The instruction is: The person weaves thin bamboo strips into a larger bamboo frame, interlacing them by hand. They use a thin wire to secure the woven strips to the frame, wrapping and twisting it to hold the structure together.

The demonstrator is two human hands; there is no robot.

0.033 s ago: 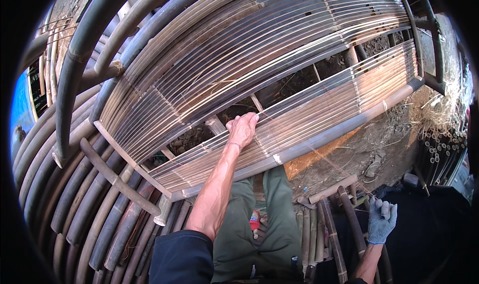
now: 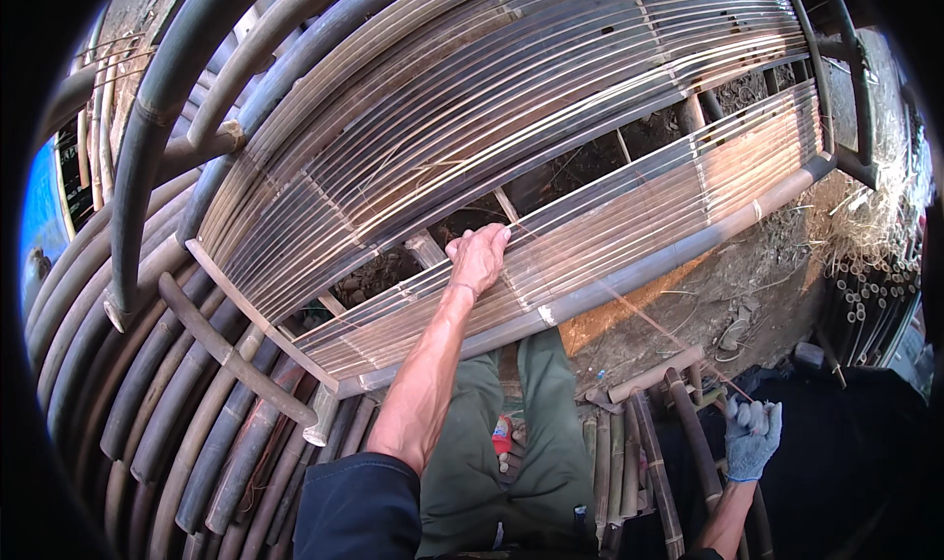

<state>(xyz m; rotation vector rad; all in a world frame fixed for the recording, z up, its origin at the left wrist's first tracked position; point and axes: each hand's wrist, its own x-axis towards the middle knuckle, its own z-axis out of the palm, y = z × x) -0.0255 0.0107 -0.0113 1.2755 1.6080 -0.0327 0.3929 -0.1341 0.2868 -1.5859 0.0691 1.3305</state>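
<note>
My left hand (image 2: 477,257), bare, has its fingers curled over the back edge of the front band of bamboo slats (image 2: 610,240). A thin reddish cord (image 2: 639,311) runs from beside its fingertips, across the slats and front pole, down to the right. At the cord's other end, my right hand (image 2: 753,442), in a grey-blue glove, is closed on it, low at the right. The bamboo bench (image 2: 644,252) under my left hand has pale bindings across its slats. An open gap with crosspieces parts the front slats from the larger slatted part behind.
Curved bamboo poles (image 2: 147,147) rise at the left, over stacked dark bamboo lengths (image 2: 162,432). More cut bamboo (image 2: 654,471) lies at lower right beside black sheeting (image 2: 846,452). A bundle of thin bamboo tubes (image 2: 865,299) is at far right. Between my feet shows a red object (image 2: 502,437).
The cord near my right hand looks straighter, and the gloved fingers have shifted slightly. My left hand stays in place on the slats.
</note>
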